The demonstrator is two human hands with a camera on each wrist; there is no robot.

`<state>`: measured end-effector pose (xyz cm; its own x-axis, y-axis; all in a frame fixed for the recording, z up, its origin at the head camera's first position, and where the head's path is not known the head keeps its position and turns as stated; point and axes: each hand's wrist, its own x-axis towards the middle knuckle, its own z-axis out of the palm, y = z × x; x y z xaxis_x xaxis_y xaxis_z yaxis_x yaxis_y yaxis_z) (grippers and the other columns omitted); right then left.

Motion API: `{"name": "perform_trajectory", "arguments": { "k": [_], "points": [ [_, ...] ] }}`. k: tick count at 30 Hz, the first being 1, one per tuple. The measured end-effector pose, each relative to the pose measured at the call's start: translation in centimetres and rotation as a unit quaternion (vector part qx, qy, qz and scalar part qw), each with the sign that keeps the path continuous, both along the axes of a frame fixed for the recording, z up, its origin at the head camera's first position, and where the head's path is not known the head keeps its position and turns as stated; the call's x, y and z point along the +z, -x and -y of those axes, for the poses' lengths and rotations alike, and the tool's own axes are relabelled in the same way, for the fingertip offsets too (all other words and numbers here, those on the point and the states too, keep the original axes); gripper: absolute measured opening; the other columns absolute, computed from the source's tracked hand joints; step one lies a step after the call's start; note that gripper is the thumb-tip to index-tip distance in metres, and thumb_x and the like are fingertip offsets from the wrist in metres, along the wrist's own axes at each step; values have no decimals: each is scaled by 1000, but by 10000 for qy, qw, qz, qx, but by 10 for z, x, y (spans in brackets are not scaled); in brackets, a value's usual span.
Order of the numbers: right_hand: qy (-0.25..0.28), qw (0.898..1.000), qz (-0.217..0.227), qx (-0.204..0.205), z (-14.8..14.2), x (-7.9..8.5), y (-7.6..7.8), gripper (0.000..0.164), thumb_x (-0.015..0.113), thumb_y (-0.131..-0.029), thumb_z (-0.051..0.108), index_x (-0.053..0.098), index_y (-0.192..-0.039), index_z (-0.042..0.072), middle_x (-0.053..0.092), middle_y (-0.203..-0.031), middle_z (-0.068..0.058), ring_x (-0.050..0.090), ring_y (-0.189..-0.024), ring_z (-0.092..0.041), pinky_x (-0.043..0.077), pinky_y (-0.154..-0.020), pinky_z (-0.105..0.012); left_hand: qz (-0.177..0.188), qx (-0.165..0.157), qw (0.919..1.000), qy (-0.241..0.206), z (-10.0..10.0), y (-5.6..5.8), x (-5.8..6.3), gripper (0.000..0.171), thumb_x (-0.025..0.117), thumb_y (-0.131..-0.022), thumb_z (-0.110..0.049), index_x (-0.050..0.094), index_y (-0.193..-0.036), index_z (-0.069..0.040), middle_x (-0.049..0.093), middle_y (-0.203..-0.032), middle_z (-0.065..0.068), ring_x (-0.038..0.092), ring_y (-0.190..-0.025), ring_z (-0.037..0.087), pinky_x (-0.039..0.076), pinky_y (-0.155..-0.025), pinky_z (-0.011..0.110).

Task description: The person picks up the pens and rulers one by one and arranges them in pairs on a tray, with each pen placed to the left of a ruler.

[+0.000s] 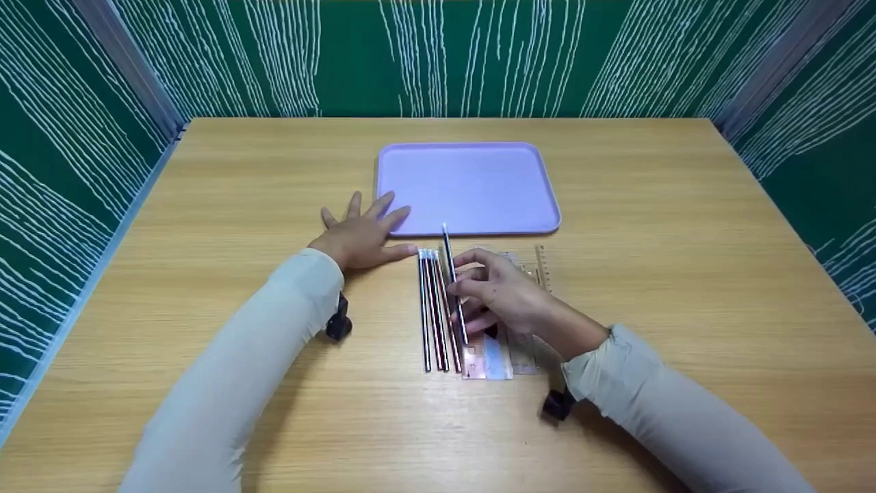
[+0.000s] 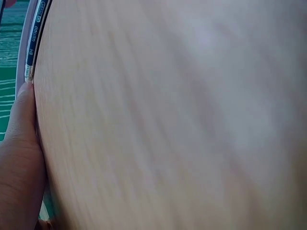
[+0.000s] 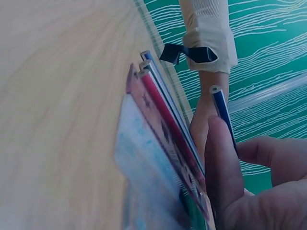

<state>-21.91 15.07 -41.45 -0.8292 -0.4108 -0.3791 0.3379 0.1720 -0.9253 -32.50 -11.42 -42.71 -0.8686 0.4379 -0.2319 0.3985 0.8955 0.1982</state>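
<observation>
My right hand (image 1: 506, 291) pinches a dark pencil (image 1: 447, 253) between thumb and fingers, its white-tipped end toward the tray. In the right wrist view, this blue pencil (image 3: 221, 110) is raised above the others. Several pencils (image 1: 431, 315) lie side by side to its left, a red pencil (image 3: 165, 117) among them. My left hand (image 1: 359, 239) is spread, its fingers over the near left corner of the lilac tray (image 1: 472, 185). Its thumb (image 2: 21, 115) touches the end of a pencil lettered HB (image 2: 36, 33).
Flat clear rulers (image 1: 543, 267) and a pink-and-blue printed piece (image 1: 496, 361) lie under and beside my right hand, partly hidden. All of it rests on a wooden table (image 1: 684, 239), with green white-streaked walls (image 1: 356, 61) behind and at both sides.
</observation>
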Motion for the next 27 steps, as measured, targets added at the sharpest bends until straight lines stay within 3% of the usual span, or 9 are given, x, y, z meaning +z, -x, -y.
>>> {"name": "perform_trajectory", "arguments": {
  "k": [9,17,27],
  "points": [
    [477,9983,343,-50,-4,2,7,46,53,-104,9,35,-146,15,59,-130,-21,75,-90,-30,63,-62,-36,18,-15,10000,-3,1,0,0,91,32,-86,-90,9,-162,-47,-7,-174,-5,-10,-155,52,-2,-103,90],
    [682,9971,327,-51,-4,6,13,77,62,-89,-9,31,-152,22,59,-125,-14,73,-95,-31,64,-64,-38,100,9,9999,-93,0,-1,2,90,35,-88,-88,10,-163,-46,-8,-174,-5,-11,-155,52,-4,-103,90],
    [475,9985,164,-237,-3,7,31,77,69,-89,-5,37,-153,23,59,-126,-16,72,-100,-33,64,-70,-41,135,41,9998,-108,-2,-1,3,90,36,-88,-88,11,-163,-45,-6,-174,-5,-11,-155,52,-4,-103,90]
  ]
}}
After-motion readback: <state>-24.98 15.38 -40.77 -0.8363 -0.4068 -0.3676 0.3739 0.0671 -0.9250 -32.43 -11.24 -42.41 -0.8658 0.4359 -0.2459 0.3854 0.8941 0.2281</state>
